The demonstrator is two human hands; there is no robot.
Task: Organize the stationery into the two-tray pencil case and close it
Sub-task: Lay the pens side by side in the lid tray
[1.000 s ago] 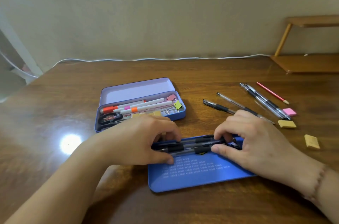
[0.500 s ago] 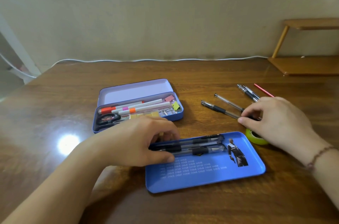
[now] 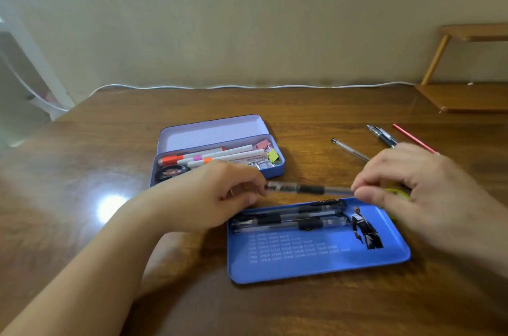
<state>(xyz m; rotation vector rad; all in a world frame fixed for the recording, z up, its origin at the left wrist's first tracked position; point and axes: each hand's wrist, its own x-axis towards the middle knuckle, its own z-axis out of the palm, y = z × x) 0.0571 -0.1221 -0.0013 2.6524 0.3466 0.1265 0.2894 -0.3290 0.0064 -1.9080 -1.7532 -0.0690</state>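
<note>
A clear plastic gel pen with a black rubber grip (image 3: 309,188) hangs level just above the far rim of the shallow blue metal tray (image 3: 316,261), near the front edge of the brown wooden desk. The right hand (image 3: 417,192) pinches its right end between thumb and fingers; the left hand (image 3: 217,195) has curled fingertips at the capped end (whether they grip or merely steady it cannot be told). Light, stiff and likely slick, the pen is best held by its rubber sleeve.
</note>
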